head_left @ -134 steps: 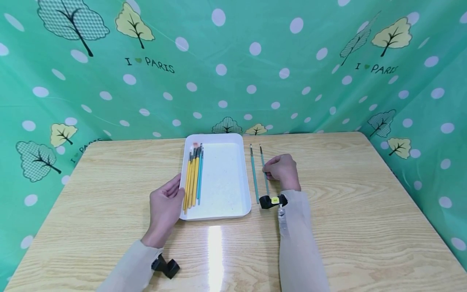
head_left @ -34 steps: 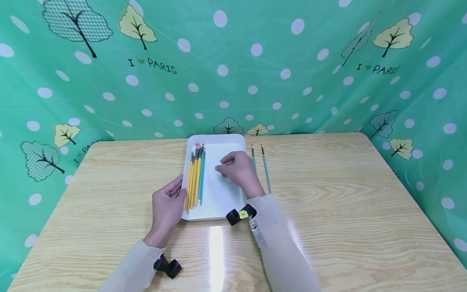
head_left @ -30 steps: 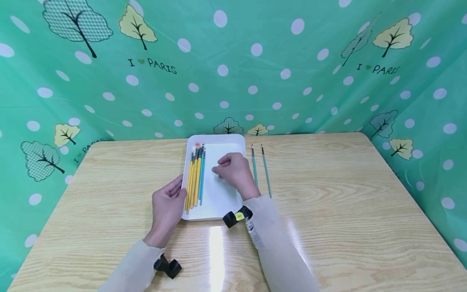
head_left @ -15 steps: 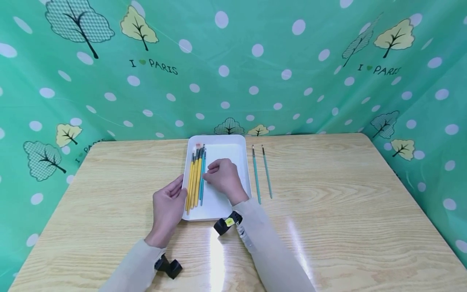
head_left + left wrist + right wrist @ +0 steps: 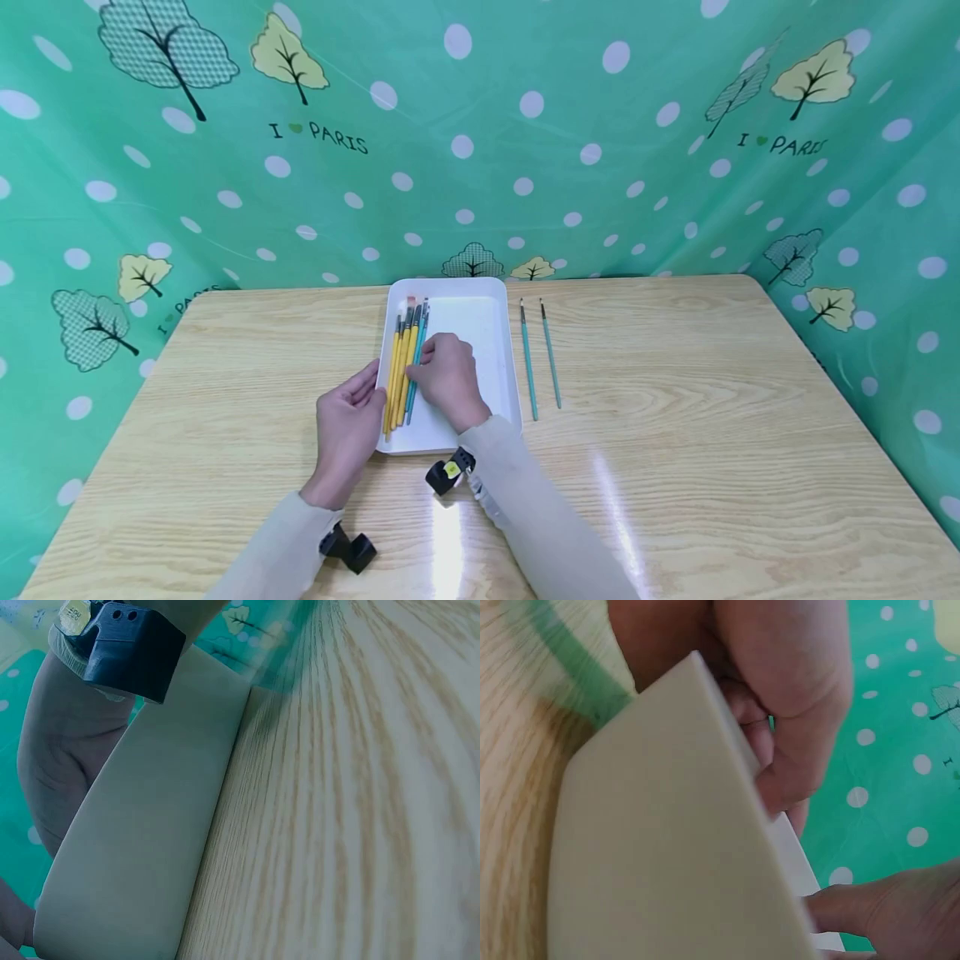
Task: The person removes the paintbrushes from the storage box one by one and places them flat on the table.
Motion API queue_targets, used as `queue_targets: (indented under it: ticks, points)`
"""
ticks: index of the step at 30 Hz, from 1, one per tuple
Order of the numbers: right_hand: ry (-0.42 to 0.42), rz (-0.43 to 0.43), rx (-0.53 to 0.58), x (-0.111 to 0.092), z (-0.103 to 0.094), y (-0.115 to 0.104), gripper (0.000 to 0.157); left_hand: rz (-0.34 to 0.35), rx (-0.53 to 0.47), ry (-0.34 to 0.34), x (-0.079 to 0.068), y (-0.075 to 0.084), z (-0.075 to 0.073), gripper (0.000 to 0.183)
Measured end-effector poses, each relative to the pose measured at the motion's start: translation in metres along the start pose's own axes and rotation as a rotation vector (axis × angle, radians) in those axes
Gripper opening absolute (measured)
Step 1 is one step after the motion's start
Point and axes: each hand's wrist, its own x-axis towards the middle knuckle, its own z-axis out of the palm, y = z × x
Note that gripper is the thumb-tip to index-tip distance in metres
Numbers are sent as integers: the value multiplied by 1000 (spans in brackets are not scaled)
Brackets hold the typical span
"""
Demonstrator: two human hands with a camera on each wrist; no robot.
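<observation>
A white rectangular tray (image 5: 491, 358) stands on the table. Along its left side lie several yellow paintbrushes (image 5: 401, 362) and thin blue paintbrushes (image 5: 422, 327). My left hand (image 5: 347, 421) holds the tray by its left rim; the tray's outer wall (image 5: 150, 825) fills much of the left wrist view. Inside the tray, my right hand (image 5: 450, 375) pinches at the blue brushes, thumb to their left. The right wrist view shows the right hand (image 5: 787, 697) reaching over the wall, which hides its fingertips. Two more blue paintbrushes (image 5: 528, 358) lie on the table right of the tray.
The wooden table (image 5: 712, 417) extends on both sides of the tray. A green patterned cloth (image 5: 465, 142) hangs behind it and along the sides. Each wrist carries a black camera (image 5: 442, 477).
My right hand has moved from the table brushes into the tray, then left to the blue brushes, whose tips now lean further right. My left hand has stayed at the rim.
</observation>
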Motion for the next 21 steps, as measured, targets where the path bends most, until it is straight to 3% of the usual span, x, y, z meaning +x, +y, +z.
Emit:
queue_targets:
  ticks: [7, 14, 21]
  points:
    - [-37, 53, -48, -1, 7, -2, 28, 4, -19, -3, 0, -2, 0, 46]
    - [-35, 10, -104, -2, 7, -1, 36, 9, -21, 5, 1, -3, 0, 46]
    - [-30, 39, -119, -2, 1, 0, 12, 14, -15, 3, 0, -3, 0, 46]
